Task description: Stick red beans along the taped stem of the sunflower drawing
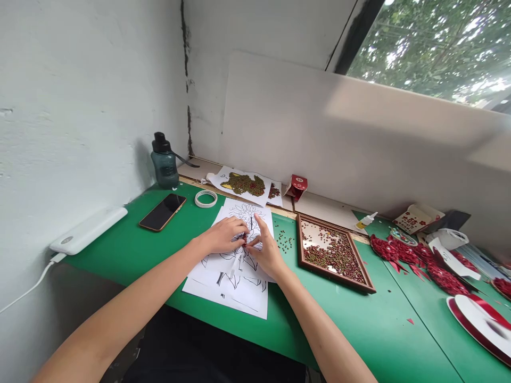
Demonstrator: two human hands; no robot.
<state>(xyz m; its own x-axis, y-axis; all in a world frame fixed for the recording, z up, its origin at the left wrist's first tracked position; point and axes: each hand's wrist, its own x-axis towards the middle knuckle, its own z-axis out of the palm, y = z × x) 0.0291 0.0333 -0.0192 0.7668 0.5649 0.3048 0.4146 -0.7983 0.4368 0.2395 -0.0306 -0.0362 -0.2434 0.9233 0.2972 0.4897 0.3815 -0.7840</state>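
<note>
White sheets of paper (243, 303) with black line drawings of a flower and leaves lie on the green table in front of me. My left hand (224, 235) rests on the upper sheet, fingers bent and closed at the tips. Meeting it from the other side, my right hand (266, 249) pinches with thumb and fingers, its index finger raised. Something tiny and dark red shows where the fingertips meet, too small to make out. A pale narrow strip lies on the drawing just below the hands.
Right of the papers, a brown-framed tray (339, 284) holds many red and green beans, with loose beans (284, 242) beside it. Leftward are a tape roll (206, 199), phone (163, 212), bottle (165, 167) and white power strip-like device (88, 230). A bean picture (255, 198) lies behind; red ribbon (483, 324) is far right.
</note>
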